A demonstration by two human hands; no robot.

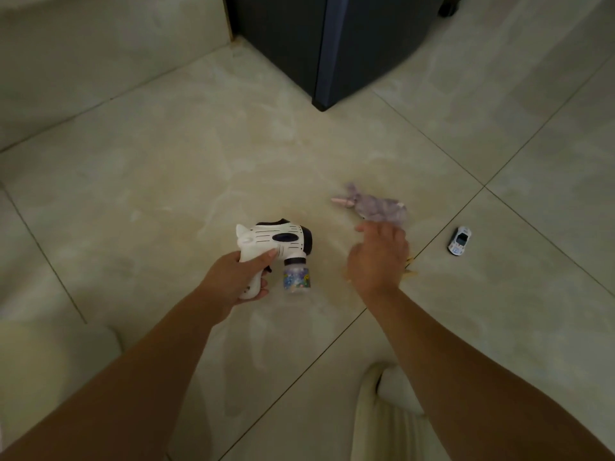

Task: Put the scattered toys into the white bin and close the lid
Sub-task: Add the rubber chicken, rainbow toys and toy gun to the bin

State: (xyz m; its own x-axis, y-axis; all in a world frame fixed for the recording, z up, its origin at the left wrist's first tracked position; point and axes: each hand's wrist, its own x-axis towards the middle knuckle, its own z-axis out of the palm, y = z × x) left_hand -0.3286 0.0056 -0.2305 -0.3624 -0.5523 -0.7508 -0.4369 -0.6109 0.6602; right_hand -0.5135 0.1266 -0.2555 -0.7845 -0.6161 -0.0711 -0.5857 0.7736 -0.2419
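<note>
Glossy marbled floor tiles, dark grout lines; dark cabinet at top centre. White bin not in view.

L hand: closed around grip of bubble gun, index finger laid along body. Gun is off the floor, held pistol-style, prob. so the bottle hangs clear below the barrel. Gun = hard white plastic w/ dark muzzle and vent slots, small ear-like tabs at rear; bottle = clear, printed pattern.

R hand: part open, fingers extended toward plush, fingertips at its near edge; holds nothing yet. Contact vs. just short: cannot tell, motion blur. Plush = soft, purple-grey, fuzzy, w/ pink horn-like tip, lying flat on tile.

Yellow item partly hidden under R hand, type unclear.

Toy car: small, white, hard-bodied, on tile, well right of plush.

Est. step: one toy in hand, plush next; car remains.
</note>
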